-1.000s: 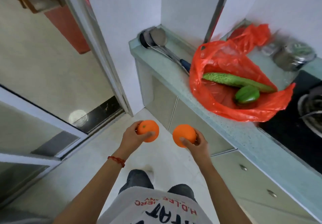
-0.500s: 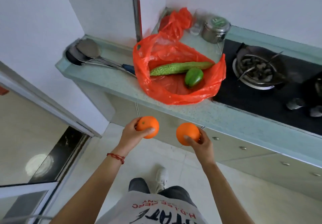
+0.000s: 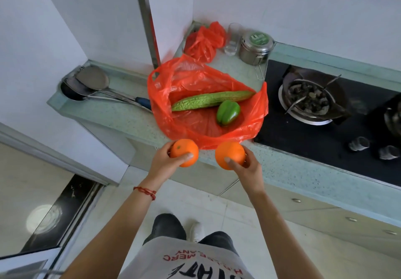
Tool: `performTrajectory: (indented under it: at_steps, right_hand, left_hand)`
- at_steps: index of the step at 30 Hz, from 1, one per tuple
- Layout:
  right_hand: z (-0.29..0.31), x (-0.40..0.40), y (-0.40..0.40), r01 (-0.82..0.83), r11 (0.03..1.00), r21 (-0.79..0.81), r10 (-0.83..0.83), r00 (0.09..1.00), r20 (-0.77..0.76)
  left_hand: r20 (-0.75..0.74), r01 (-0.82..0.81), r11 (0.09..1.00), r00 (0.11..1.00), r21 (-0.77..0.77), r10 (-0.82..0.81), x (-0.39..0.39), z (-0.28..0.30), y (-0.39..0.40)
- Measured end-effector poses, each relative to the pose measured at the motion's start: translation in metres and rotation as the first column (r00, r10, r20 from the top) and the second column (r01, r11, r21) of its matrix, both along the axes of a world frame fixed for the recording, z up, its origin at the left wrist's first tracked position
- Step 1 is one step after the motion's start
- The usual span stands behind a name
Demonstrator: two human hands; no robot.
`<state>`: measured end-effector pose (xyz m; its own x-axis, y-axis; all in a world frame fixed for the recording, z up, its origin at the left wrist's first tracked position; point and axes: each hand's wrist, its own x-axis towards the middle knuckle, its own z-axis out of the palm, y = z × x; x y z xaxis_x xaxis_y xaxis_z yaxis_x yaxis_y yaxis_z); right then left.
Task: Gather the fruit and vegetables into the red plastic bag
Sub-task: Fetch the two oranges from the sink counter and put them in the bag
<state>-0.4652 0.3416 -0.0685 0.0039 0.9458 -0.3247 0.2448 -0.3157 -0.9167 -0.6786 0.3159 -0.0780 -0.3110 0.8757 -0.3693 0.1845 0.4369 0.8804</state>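
The crinkled red plastic bag (image 3: 208, 131) is lying open at frame centre, so the left hand (image 3: 167, 161) and right hand (image 3: 249, 166), each grasping a round orange (image 3: 184, 153), should be lowering them gently inside.

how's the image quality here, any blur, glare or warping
Head view: sharp on the oranges and bag, no motion blur; wide-angle warping bends the counter edge and walls; soft daylight with faint shadows; bright glare spot on the floor at lower left; bag plastic shows mild sheen.
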Motion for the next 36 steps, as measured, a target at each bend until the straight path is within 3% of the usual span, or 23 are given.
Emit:
performTrajectory:
  at_steps: [11,17,25,36]
  right_hand:
    - [0.002,-0.044,0.078,0.027,1.0,-0.001,-0.026,0.999,0.04]
    - [-0.015,-0.071,0.111,0.067,0.983,-0.169,-0.047,0.992,0.121]
    - [-0.032,-0.082,0.126,0.126,0.937,-0.325,-0.068,0.981,0.183]
    - [-0.039,-0.094,0.133,0.191,0.931,-0.311,-0.102,0.954,0.28]
  left_hand:
    - [-0.02,0.028,0.999,0.999,0.02,-0.028,-0.032,0.011,0.094]
    - [0.041,0.144,0.986,0.989,-0.079,-0.141,-0.047,0.002,0.14]
    - [0.119,0.171,0.95,0.982,-0.262,-0.145,-0.059,-0.02,0.165]
    - [0.065,0.207,0.946,0.978,-0.249,-0.196,-0.059,-0.035,0.18]
